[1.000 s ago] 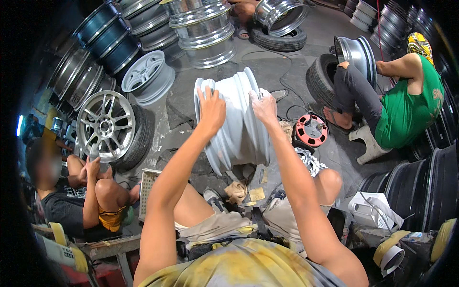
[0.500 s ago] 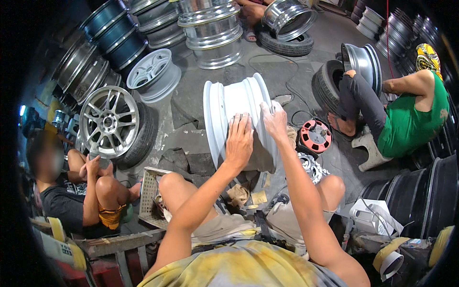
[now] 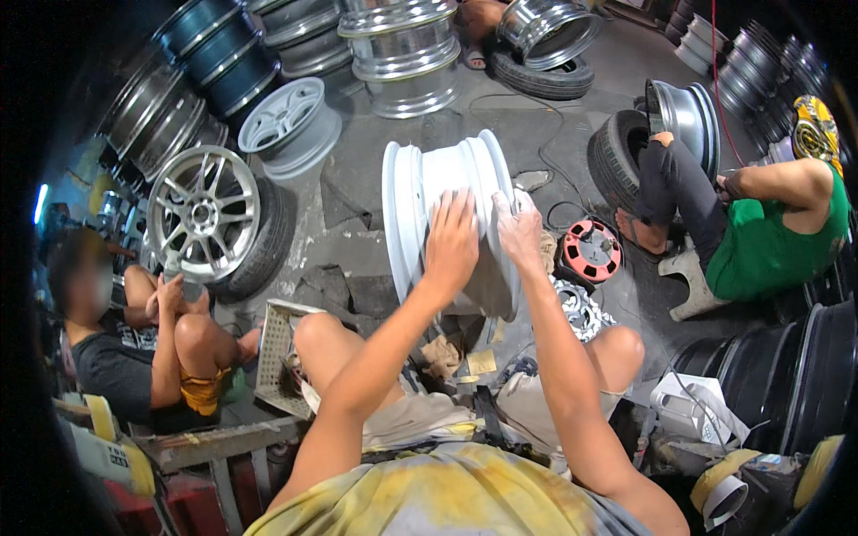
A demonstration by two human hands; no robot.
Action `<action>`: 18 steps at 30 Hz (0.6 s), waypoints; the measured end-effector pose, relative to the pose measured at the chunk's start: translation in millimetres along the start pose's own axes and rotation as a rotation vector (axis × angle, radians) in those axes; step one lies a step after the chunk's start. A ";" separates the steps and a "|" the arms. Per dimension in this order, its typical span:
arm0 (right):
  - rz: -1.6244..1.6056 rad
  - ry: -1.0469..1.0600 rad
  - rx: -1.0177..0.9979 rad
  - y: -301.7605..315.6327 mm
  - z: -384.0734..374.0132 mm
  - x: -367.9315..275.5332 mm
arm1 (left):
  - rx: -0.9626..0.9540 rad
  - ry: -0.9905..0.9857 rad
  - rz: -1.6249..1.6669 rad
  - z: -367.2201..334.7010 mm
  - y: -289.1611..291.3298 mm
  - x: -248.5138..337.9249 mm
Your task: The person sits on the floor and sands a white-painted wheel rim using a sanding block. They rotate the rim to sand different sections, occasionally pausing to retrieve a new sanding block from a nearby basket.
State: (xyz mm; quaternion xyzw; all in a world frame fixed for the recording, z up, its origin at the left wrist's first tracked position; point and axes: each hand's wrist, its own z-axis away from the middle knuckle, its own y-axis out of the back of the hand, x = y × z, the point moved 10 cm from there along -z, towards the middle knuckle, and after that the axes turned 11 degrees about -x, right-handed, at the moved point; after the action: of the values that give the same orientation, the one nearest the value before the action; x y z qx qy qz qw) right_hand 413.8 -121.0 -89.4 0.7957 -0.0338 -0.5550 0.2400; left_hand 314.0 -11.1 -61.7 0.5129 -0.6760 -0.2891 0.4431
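Observation:
A pale white wheel rim (image 3: 444, 166) stands on its edge in front of my knees, its barrel toward me. My left hand (image 3: 452, 241) lies on the barrel with fingers stretched out and together; whether anything thin is under the palm is hidden. At the right-hand flange, my right hand (image 3: 520, 234) grips the edge, thumb on the barrel side and fingers over the outer side. Light dust whitens its fingertips. The lower part of the rim is in shadow below my left hand.
A red-and-black cable reel (image 3: 591, 251) sits right of the rim. A perforated crate (image 3: 281, 357) is by my left knee. People sit at left and right, the right one in a green top (image 3: 786, 232). A silver spoked wheel (image 3: 205, 215) leans on a tyre; stacked rims (image 3: 402, 62) stand behind.
My left hand has slid a little farther away along the barrel. My right hand stays at the flange, its fingers slightly shifted. The whole view has tilted slightly.

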 end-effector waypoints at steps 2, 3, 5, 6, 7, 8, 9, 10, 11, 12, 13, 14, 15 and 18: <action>-0.025 -0.025 -0.040 -2.5 6.5 -5.9 | 0.008 0.071 0.022 -44.0 -15.7 -42.6; -0.011 -0.016 -0.030 -4.8 10.1 -8.0 | 0.012 0.097 0.020 -68.2 -17.6 -63.6; -0.009 -0.012 -0.049 -9.6 9.4 -7.7 | -0.270 0.292 0.180 -109.2 -26.2 -99.7; -0.011 -0.008 -0.061 -12.6 8.8 -10.6 | -0.219 0.264 0.184 -111.7 -21.4 -100.9; -0.009 0.022 -0.029 -7.1 5.5 -16.3 | -0.173 0.228 0.194 -115.4 -18.2 -94.2; -0.001 0.015 -0.020 -7.9 -0.2 -11.6 | -0.125 0.196 0.200 -117.0 -12.8 -89.2; 0.005 0.010 -0.013 -11.3 -6.8 -4.2 | -0.099 0.191 0.210 -104.2 -10.2 -85.8; 0.018 -0.006 0.006 -8.0 -12.7 7.4 | -0.087 0.138 0.230 -89.3 -7.7 -68.7; 0.003 -0.047 -0.029 -6.8 -14.6 5.2 | -0.033 0.075 0.334 -65.8 0.3 -58.6; -0.005 -0.040 -0.035 -5.7 -14.1 5.3 | -0.093 0.075 0.440 -46.7 8.5 -50.9; -0.015 -0.028 -0.038 -3.8 -15.9 3.4 | -0.149 0.071 0.542 -33.6 29.0 -41.4; -0.026 -0.010 -0.048 -5.2 -17.9 0.3 | -0.198 0.073 0.641 -25.6 45.3 -39.8; -0.053 -0.002 -0.052 -7.9 -18.1 1.8 | -0.039 0.071 0.639 -24.0 73.0 -51.8; 0.117 0.067 0.072 1.2 -10.3 -11.9 | 0.267 0.321 0.594 -25.2 109.4 -110.6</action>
State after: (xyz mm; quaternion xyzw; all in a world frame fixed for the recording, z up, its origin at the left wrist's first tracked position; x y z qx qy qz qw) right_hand 418.8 -114.7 -75.8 0.8187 -0.0923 -0.5114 0.2442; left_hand 297.7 129.1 8.4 0.3863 -0.7491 0.0276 0.5374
